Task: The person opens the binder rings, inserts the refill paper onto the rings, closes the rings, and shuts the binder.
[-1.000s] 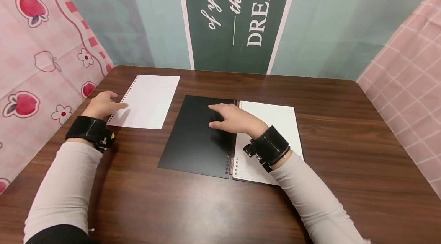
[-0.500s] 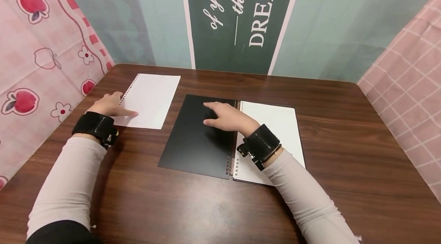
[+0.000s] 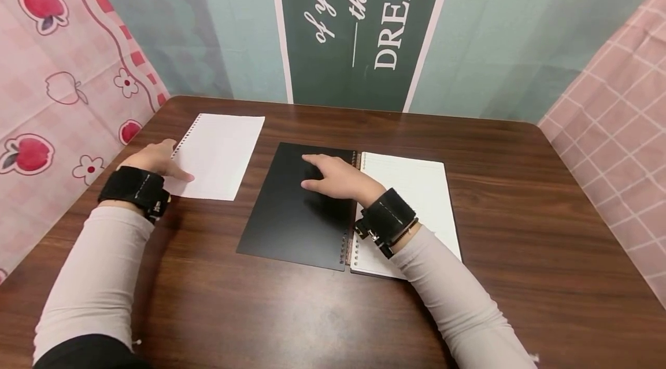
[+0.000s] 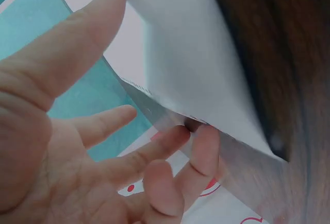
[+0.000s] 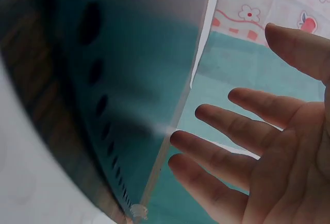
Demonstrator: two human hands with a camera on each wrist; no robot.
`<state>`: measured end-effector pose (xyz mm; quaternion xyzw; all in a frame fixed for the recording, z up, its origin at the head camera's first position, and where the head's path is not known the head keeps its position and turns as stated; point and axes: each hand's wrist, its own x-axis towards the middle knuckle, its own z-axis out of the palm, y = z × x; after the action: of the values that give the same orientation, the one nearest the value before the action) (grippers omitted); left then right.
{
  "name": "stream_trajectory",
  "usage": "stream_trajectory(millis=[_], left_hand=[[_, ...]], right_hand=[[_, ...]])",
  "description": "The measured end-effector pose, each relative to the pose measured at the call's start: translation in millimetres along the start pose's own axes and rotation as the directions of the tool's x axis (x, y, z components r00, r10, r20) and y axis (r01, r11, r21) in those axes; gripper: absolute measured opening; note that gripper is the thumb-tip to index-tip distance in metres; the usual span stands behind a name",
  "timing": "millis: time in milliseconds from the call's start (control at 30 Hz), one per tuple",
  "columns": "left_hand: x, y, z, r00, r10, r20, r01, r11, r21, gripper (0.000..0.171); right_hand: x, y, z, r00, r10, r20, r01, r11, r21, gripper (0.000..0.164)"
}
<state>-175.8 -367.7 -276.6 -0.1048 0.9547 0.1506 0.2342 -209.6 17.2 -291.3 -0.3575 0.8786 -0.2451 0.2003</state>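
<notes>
My left hand (image 3: 156,161) is at the near-left part of a loose white sheet of paper (image 3: 221,155) with a row of punched holes along its left side. In the left wrist view the thumb (image 4: 82,33) lies over the sheet, and two fingertips (image 4: 203,136) are right at its holed edge. The index finger points free. Over the black cover (image 3: 293,218) of a spread ring binder hovers my right hand (image 3: 340,178), fingers spread and holding nothing. White lined pages (image 3: 416,189) lie on the binder's right half, partly hidden by the right wrist and sleeve.
Both lie on a dark wooden table (image 3: 291,311). A green-and-teal cloth (image 3: 499,39) with lettering hangs at the back. Pink cloths stand at the left (image 3: 62,56) and the right (image 3: 624,85). Each wrist wears a black strap.
The loose sheet has slid slightly left and nearer with my left hand, whose thumb first moved right onto it. My right hand has drifted a little left over the black cover.
</notes>
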Motion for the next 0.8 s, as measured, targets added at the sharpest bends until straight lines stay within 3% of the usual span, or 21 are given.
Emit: stream_trajectory(millis=[200, 333, 567, 800], left_hand=[[1.3, -1.5, 0.7, 1.0, -0.02, 0.004, 0.02, 1.0, -0.005, 0.111], [3.2, -2.8, 1.6, 1.0, 0.011, -0.009, -0.011, 1.0, 0.01, 0.11], [4.9, -0.2, 1.0, 1.0, 0.027, 0.015, -0.026, 0.999, -0.047, 0.119], [1.9, 1.3, 1.1, 0.998, 0.057, -0.001, -0.057, 0.996, -0.062, 0.116]], right_hand=[[4.1, -3.2, 3.6, 1.0, -0.011, 0.016, 0.011, 1.0, -0.009, 0.067], [5.8, -5.9, 4.8, 1.0, -0.019, 0.017, 0.019, 1.0, -0.015, 0.067], [6.8, -7.7, 4.5, 0.999, -0.02, 0.027, 0.02, 1.0, -0.01, 0.067], [9.8, -9.0, 1.3, 0.998, -0.042, 0.053, 0.04, 0.999, 0.037, 0.067]])
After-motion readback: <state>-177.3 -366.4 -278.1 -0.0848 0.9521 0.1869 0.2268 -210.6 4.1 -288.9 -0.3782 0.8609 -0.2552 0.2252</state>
